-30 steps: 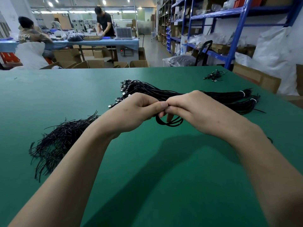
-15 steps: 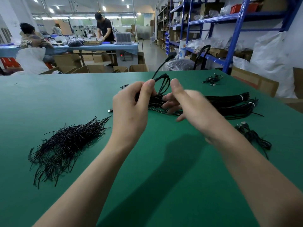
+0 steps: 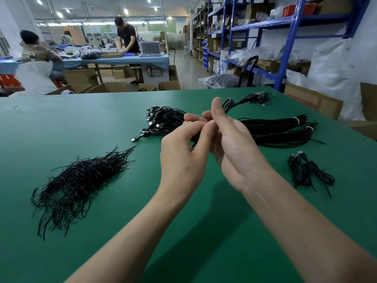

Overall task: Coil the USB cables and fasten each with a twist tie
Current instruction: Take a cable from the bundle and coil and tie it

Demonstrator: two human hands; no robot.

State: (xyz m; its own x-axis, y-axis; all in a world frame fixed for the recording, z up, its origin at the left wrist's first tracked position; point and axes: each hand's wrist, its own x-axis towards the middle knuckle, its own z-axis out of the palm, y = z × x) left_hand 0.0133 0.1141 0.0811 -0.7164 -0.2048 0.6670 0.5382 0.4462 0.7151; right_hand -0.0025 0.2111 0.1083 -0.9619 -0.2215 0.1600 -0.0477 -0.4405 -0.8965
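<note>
Left hand (image 3: 183,158) and right hand (image 3: 234,146) together pinch a thin black USB cable (image 3: 244,99), its loop raised above the green-topped table (image 3: 40,129). Black wire twist ties (image 3: 81,180) lie heaped at near left (untidily). A long bundle of black cables (image 3: 275,129) lies beyond the hands, and small black cable coils (image 3: 306,170) at right. Blue metal shelving (image 3: 289,37) lines the room's right side.

Bare table (image 3: 193,231) between twist ties (image 3: 79,180) and coiled cables (image 3: 310,170).
</note>
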